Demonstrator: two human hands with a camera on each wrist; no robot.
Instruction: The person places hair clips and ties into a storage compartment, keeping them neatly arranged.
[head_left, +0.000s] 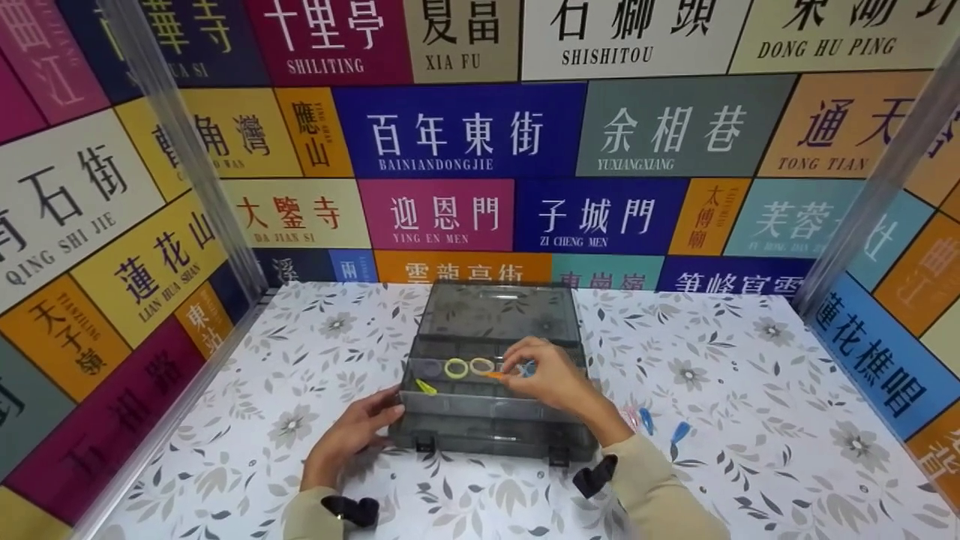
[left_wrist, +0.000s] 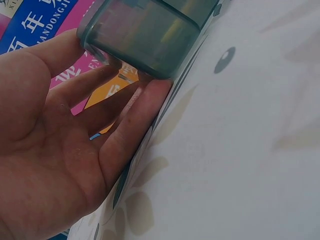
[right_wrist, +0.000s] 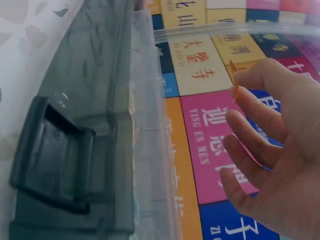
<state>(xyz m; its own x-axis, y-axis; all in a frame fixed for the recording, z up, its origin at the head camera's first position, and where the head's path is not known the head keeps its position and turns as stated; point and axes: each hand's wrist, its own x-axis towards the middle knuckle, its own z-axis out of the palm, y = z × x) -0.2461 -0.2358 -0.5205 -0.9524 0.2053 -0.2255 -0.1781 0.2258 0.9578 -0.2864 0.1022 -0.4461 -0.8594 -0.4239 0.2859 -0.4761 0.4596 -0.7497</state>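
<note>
- Nearest, black straps [head_left: 352,511] sit at both your wrists.
- Your left hand [head_left: 358,427] rests against the left side of the grey see-through box [head_left: 495,436], fingers loosely spread, thumb touching it.
- On the table right of the box, near your right forearm, lie two blue clips [head_left: 680,432].
- Your right hand [head_left: 546,375] pinches an orange clip [head_left: 493,374] narrowly between thumb and forefinger, above the compartments.
- Inside the box: a yellow-green clip [head_left: 426,387]; behind it, a yellow ring [head_left: 448,367] and a beige ring [head_left: 472,367].
- The lid [head_left: 499,319] stands raised behind, before a sign-covered wall [head_left: 457,135].
</note>
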